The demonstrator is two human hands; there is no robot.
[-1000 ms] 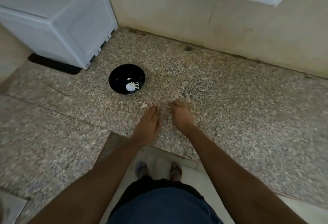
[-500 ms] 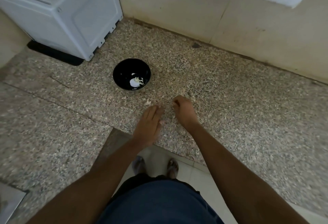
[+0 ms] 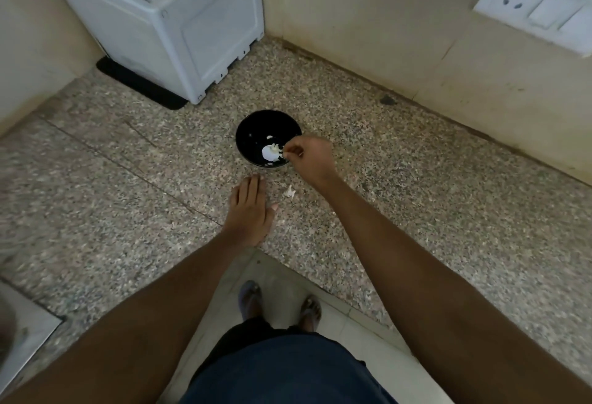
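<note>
Since half a second ago the right hand (image 3: pixel 309 158) has lifted off the counter (image 3: pixel 416 211), where it lay beside the left hand (image 3: pixel 250 208), and gone up to the black bowl (image 3: pixel 253 134).

At far left a white appliance (image 3: pixel 179 28) stands on a black mat (image 3: pixel 141 86) in the corner, closing off that side. The left hand lies flat and relaxed on the stone, fingers straight and gripping nothing, probably to steady the person as they lean in. Just beyond its fingertips sits the bowl, near enough that gathered bits need only a short carry. White scraps (image 3: pixel 270 152) lie in its bottom. One loose scrap (image 3: pixel 289 191) remains on the counter between the two hands, so the clearing looks unfinished.

The right hand hangs over the bowl's right rim with its fingertips bunched in a pinch just above the scraps. I cannot tell whether a piece is still between them.

To the right the stone runs bare to the wall, which carries a switch plate (image 3: pixel 541 9). The counter's front edge cuts in close under both wrists, so sweeping toward the bowl seems safer than sweeping back.
</note>
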